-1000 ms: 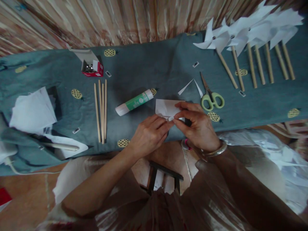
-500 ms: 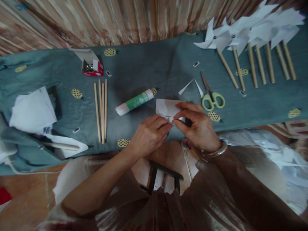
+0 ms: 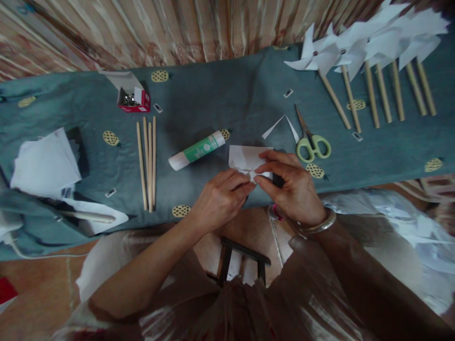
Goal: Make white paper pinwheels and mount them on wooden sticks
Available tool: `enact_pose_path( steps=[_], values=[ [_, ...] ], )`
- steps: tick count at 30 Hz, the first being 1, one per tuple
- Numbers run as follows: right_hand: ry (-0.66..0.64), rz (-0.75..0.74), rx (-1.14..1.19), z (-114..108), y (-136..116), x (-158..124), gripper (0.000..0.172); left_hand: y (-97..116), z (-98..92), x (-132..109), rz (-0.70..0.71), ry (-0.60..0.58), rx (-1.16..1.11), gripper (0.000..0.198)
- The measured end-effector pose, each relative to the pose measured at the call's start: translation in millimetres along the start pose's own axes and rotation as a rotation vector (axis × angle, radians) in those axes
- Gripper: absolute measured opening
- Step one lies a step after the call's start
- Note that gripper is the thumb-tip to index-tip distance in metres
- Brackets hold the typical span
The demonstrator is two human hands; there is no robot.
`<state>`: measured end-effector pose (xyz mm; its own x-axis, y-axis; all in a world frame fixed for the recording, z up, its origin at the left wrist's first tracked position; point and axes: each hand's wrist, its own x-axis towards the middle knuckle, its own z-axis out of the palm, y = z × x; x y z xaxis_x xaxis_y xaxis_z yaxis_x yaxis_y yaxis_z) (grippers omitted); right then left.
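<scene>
A small white sheet of paper (image 3: 245,154) lies at the table's near edge, with cut flaps at its middle. My left hand (image 3: 222,196) is closed on the paper's near left part, its fingertips close to the centre. From the other side my right hand (image 3: 289,184) pinches a flap at the centre between thumb and fingers. The fingers hide part of the sheet. Left of the paper lies a green and white glue stick (image 3: 197,150). Green-handled scissors (image 3: 310,139) and a thin V-shaped paper offcut (image 3: 282,124) are just beyond my right hand.
Several wooden sticks (image 3: 146,163) lie left of the glue stick, below an open red box of metal pins (image 3: 134,98). A stack of white paper (image 3: 46,163) is at far left. Several finished paper pinwheels (image 3: 373,45) on sticks lie at the back right.
Both hands stay at the paper; the fingers have shifted only slightly around its centre. The whole view has moved a little, so the table things appear slightly further left.
</scene>
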<state>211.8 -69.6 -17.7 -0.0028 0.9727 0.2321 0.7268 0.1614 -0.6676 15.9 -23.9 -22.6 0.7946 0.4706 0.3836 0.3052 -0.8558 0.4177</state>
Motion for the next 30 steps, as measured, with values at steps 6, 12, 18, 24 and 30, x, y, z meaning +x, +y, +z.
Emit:
enact_pose_path(
  steps=[6,12,18,24,30],
  values=[
    [-0.007,-0.028,-0.019,0.2,-0.1,-1.2,0.013,-0.1,0.1,0.3,-0.015,-0.01,-0.016,0.017],
    [-0.036,-0.056,-0.05,0.3,-0.7,-1.6,0.016,0.2,0.1,0.1,-0.014,-0.015,-0.019,0.016],
    [-0.018,-0.067,-0.064,0.8,-1.0,-2.5,0.016,0.2,0.3,1.0,-0.001,0.001,-0.01,0.016],
    [-0.012,-0.062,-0.08,0.2,-2.1,-3.5,0.015,-0.6,1.4,1.5,0.004,0.022,-0.033,0.015],
    [-0.026,-0.075,-0.083,0.2,-1.9,-3.0,0.018,-1.0,1.2,1.1,-0.028,-0.021,-0.049,0.018]
  ],
)
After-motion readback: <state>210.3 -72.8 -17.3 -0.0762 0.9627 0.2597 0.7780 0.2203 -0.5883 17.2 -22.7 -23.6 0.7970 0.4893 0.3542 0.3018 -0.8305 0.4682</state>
